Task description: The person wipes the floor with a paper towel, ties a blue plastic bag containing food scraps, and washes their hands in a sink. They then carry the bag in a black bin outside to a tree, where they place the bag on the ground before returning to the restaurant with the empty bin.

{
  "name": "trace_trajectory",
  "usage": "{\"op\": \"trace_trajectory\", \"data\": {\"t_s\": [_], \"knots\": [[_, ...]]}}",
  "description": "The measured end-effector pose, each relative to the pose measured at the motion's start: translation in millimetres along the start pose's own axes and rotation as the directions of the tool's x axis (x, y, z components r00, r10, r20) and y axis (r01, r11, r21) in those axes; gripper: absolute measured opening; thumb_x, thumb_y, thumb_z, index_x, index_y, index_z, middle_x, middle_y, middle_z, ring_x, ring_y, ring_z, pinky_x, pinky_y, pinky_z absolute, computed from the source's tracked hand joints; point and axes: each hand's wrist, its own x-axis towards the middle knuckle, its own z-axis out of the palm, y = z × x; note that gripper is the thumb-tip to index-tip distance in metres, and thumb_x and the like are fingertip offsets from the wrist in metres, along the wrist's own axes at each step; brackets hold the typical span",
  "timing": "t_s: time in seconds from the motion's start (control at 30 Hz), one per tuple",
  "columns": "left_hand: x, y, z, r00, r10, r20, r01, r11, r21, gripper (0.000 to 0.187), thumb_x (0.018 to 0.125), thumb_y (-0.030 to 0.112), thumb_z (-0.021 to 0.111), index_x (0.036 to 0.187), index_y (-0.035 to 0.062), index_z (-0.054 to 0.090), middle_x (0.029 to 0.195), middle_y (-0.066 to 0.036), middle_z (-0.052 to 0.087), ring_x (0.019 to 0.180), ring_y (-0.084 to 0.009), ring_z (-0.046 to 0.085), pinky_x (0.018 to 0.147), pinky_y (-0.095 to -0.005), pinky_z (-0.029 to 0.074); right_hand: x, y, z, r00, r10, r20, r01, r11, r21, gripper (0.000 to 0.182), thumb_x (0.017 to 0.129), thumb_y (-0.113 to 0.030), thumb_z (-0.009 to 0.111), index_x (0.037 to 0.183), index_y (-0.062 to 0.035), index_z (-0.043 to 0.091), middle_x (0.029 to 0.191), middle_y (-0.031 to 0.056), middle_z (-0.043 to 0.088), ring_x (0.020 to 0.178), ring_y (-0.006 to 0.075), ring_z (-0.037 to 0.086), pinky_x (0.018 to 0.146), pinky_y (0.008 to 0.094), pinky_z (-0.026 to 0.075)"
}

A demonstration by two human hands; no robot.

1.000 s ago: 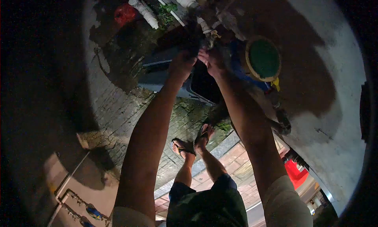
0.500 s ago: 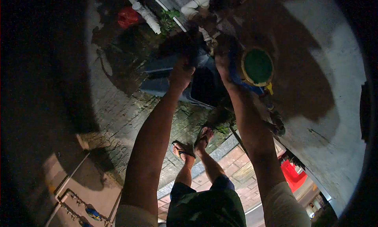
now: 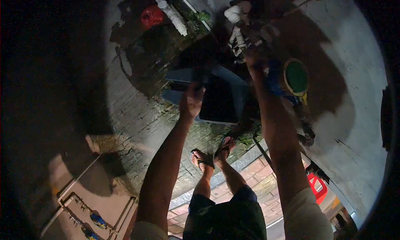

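A blue-grey plastic container (image 3: 238,90) with a dark hollow inside stands on the wet paving before me. At its left side my left hand (image 3: 192,99) is closed, with curled fingers overlapping the container's edge; deep shadow hides what they grip. Farther right, my right hand (image 3: 254,61) reaches beside the white pipe fitting (image 3: 238,41) low on the wall. Its fingers are lost in the dark, so their hold cannot be made out. Just right of that hand is a blue object (image 3: 275,79), next to a round green disc with a tan rim (image 3: 296,76).
A white pipe (image 3: 173,18) and a red object (image 3: 151,16) lie at the upper left. My sandalled feet (image 3: 203,160) stand on the mossy paving (image 3: 146,119). Pipes with blue-handled valves (image 3: 98,220) run at lower left. A red chair-like object (image 3: 318,188) is at lower right.
The whole view has shifted, so most things appear farther right and lower. More of the container's right wall shows, and my hands are farther apart, the right beside the pipe fitting.
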Motion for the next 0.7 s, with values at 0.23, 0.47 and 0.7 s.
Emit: {"op": "trace_trajectory", "data": {"t_s": [0.23,0.47,0.7], "knots": [[-60,32,-84,0.994,-0.045,-0.096,0.081,0.906,0.416,0.018,0.092,0.019,0.066,0.102,0.0070,0.057,0.082,-0.002,0.060,0.075,-0.0143,0.056,0.068,-0.0320,0.047,-9,25,48,0.987,-0.138,-0.079,0.108,0.946,-0.304,0.032,0.095,-0.022,0.051,0.120,-0.0038,0.059,0.105,0.0092,0.062,0.090,0.0193,0.060,0.081,0.0347,0.051],[-218,5,-129,0.835,-0.456,-0.307,0.347,0.870,-0.351,0.029,0.091,0.018,0.067,0.108,0.0084,0.045,0.080,-0.001,0.057,0.062,-0.0086,0.051,0.046,-0.0237,0.038,-16,35,91,0.971,-0.184,-0.154,0.114,0.918,-0.379,0.032,0.096,-0.023,0.048,0.118,-0.0031,0.061,0.103,0.0100,0.063,0.089,0.0199,0.059,0.080,0.0358,0.051],[-248,-62,-142,0.619,-0.593,-0.514,0.459,0.805,-0.375,0.035,0.088,0.026,0.069,0.108,0.0059,0.048,0.084,-0.006,0.060,0.058,-0.0147,0.054,0.041,-0.0279,0.040,-15,43,77,0.984,-0.157,-0.086,0.120,0.935,-0.333,0.027,0.093,-0.025,0.050,0.108,-0.0068,0.062,0.088,0.0093,0.061,0.077,0.0212,0.059,0.070,0.0367,0.050]]}}
